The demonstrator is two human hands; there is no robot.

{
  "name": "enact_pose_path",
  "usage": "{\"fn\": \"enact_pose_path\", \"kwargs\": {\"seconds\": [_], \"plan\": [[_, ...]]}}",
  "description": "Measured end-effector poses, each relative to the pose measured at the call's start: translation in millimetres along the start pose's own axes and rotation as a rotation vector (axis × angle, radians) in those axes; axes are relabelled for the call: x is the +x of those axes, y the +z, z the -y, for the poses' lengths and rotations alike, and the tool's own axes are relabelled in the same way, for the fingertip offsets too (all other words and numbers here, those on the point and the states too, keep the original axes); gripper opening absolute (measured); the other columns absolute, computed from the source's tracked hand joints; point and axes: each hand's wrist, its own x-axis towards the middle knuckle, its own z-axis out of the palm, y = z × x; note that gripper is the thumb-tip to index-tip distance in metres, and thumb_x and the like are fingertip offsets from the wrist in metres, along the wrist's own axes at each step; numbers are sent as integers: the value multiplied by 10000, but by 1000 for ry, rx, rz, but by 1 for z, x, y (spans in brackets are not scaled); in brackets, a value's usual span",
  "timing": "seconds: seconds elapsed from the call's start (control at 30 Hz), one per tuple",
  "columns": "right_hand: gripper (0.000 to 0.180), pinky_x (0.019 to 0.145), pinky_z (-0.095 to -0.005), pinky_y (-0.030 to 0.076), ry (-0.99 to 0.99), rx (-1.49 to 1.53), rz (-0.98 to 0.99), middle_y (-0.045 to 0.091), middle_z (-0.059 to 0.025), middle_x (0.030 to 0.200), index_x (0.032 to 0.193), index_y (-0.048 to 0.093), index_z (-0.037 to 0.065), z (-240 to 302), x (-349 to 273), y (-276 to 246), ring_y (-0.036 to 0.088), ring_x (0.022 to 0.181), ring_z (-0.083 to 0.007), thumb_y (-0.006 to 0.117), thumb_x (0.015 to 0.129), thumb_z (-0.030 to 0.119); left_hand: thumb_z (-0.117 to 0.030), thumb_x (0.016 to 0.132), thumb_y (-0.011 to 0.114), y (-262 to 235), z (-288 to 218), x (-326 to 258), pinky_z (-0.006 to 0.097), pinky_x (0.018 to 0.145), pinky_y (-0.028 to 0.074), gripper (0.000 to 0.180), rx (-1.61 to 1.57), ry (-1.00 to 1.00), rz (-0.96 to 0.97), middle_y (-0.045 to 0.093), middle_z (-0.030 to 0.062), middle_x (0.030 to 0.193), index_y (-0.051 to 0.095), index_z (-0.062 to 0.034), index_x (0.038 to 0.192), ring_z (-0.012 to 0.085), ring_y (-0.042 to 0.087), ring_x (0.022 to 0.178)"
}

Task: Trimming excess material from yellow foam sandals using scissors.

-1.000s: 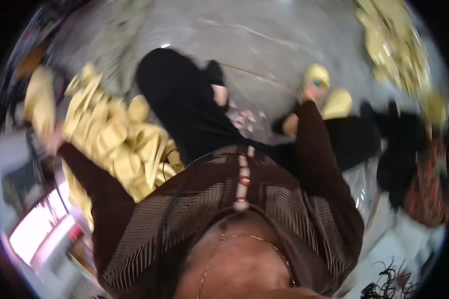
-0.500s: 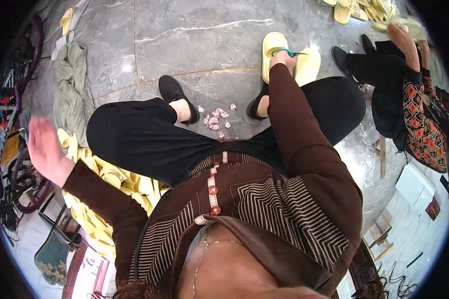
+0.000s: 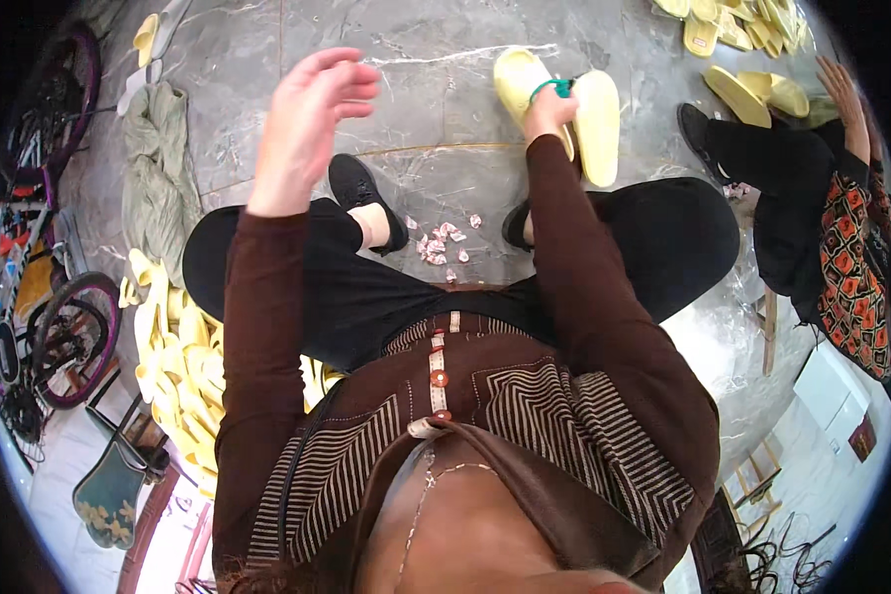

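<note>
I sit on a grey marble floor with my legs in black trousers spread out. My right hand point(image 3: 549, 107) reaches forward and grips a pair of pale yellow slippers point(image 3: 596, 119) held together sole to sole, with a green band at their top. My left hand point(image 3: 307, 114) is raised in the air over my left knee, fingers apart, holding nothing. A small scatter of pink scraps point(image 3: 444, 243) lies on the floor between my black shoes point(image 3: 364, 198).
A heap of yellow slippers point(image 3: 173, 366) lies at my left hip, more yellow slippers point(image 3: 733, 30) at the far right. Another person point(image 3: 822, 228) in a patterned vest sits at the right. A green cloth point(image 3: 158, 168) and bicycles point(image 3: 59, 327) stand at left.
My left hand has swung up from the slipper heap at my left side to the air above my knee. My right hand stays on the slipper pair.
</note>
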Motion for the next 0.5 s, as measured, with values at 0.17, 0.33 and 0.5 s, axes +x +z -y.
{"fn": "enact_pose_path", "kwargs": {"seconds": [0.17, 0.33, 0.5], "plan": [[353, 720, -287, 446, -197, 14, 260, 587, -143, 880, 1031, 485, -61, 17, -106, 4, 575, 773, -194, 557, 698, 30, -223, 820, 527, 0, 54, 4, 271, 718, 446, 350, 229, -160, 21, 587, 118, 975, 496, 5, 1084, 161, 556, 863], [389, 730, -284, 444, -236, 78, 587, 587, -135, 882, 1064, 465, -35, 33, -162, -14, 574, 811, -190, 564, 694, 33, -193, 792, 508, -9, 107, 12, 326, 718, 445, 386, 392, 47, -88, 567, 153, 964, 480, 47, 1093, 214, 546, 856], [384, 730, -285, 444, -419, -28, 769, 584, -136, 883, 1065, 469, -15, 64, -206, -39, 572, 818, -189, 565, 697, 37, -158, 777, 538, -17, 114, 6, 296, 621, 449, 316, 97, -301, -49, 567, 79, 861, 499, 24, 1032, 158, 545, 757]]}}
